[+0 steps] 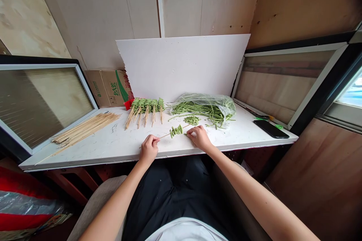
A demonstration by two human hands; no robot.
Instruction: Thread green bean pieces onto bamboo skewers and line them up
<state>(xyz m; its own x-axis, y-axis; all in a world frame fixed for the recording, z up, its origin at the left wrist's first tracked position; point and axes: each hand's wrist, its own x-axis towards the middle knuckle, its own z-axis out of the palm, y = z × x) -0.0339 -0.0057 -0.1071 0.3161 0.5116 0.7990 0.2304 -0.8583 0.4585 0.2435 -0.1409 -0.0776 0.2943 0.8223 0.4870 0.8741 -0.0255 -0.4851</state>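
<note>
My left hand (148,148) pinches the near end of a thin bamboo skewer (165,135) held over the white table (113,145). Several short green bean pieces (176,131) are threaded on the skewer. My right hand (199,137) is closed just right of them, pinching a small green bean piece near the skewer's tip. A little heap of cut bean pieces (192,120) lies just beyond my right hand.
Finished bean skewers (145,108) lie in a row at the back, a clear bag of long green beans (205,107) to their right, bare skewers (85,130) at left. A black phone (270,128) rests at right. A white board (181,66) leans behind.
</note>
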